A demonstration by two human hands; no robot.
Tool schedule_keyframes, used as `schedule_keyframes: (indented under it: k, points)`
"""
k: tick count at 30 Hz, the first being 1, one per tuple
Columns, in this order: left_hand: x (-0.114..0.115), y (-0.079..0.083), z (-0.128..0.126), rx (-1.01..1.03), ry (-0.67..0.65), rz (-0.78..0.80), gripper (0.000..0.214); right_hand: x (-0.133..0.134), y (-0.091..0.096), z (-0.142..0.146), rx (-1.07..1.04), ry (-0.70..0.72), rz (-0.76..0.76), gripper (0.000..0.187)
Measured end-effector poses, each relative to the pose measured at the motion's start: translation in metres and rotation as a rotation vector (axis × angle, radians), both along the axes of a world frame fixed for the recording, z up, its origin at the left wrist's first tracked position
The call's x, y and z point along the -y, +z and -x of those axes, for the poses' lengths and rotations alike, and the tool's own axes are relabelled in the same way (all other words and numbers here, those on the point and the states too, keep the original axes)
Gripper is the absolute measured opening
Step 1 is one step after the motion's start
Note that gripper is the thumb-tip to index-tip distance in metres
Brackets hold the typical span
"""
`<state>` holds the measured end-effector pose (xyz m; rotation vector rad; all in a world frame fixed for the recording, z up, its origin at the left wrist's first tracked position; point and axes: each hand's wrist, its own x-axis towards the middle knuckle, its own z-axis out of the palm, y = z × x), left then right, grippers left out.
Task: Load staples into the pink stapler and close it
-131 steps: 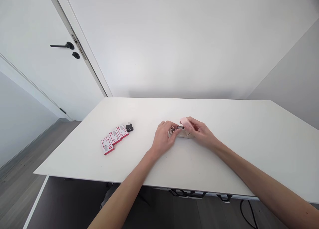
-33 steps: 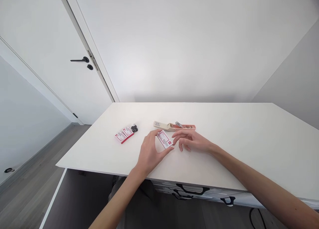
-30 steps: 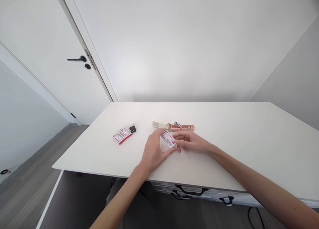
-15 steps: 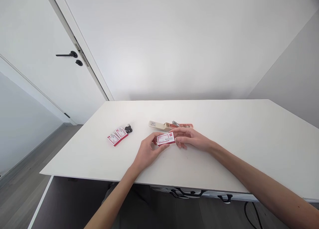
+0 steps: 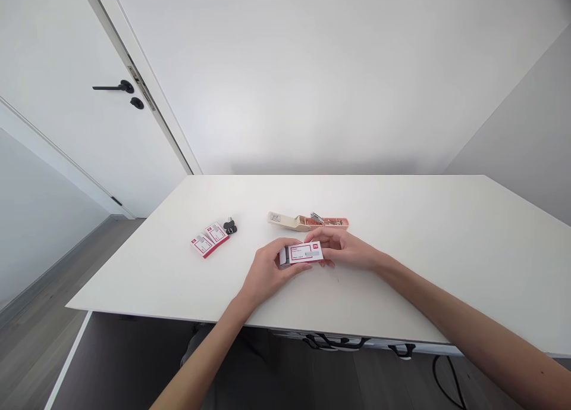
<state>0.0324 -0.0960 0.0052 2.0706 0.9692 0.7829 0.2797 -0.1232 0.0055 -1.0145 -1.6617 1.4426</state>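
Note:
A small white and red staple box (image 5: 306,253) is held just above the table, its printed face up. At its left end a flap stands out and a dark opening shows. My left hand (image 5: 273,272) is closed around that left end, thumb along the near edge and fingers behind. The right end sits between the thumb and fingers of my right hand (image 5: 345,249), some of them hidden behind the box. Just beyond the hands lies an open, long hinged case with a cream lid (image 5: 285,221) and a pink tray (image 5: 338,222), small silver metal pieces inside.
Two more red and white boxes (image 5: 209,240) lie side by side at the left, with black binder clips (image 5: 230,226) beside them. The white table (image 5: 401,297) meets a wall at the back. Drawers with black handles (image 5: 401,351) are below its front edge.
The staple box has shifted slightly right in my hands, and its left end now shows an opened flap. My right hand has closed onto the right end.

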Motion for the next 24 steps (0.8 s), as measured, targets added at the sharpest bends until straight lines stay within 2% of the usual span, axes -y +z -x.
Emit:
schedule_keyframes:
  k: [9,19,24]
  points:
    - [0.003,0.001,-0.001,-0.015,0.012,0.020,0.039,-0.001,-0.005,-0.001,-0.020,-0.165,-0.003,0.029]
    - [0.001,0.000,-0.001,-0.053,0.023,0.031,0.042,-0.008,-0.011,-0.012,-0.164,-0.235,0.005,0.023]
    - [0.003,0.000,-0.001,-0.013,0.022,-0.046,0.041,-0.007,-0.009,-0.014,-0.162,-0.248,0.020,0.023]
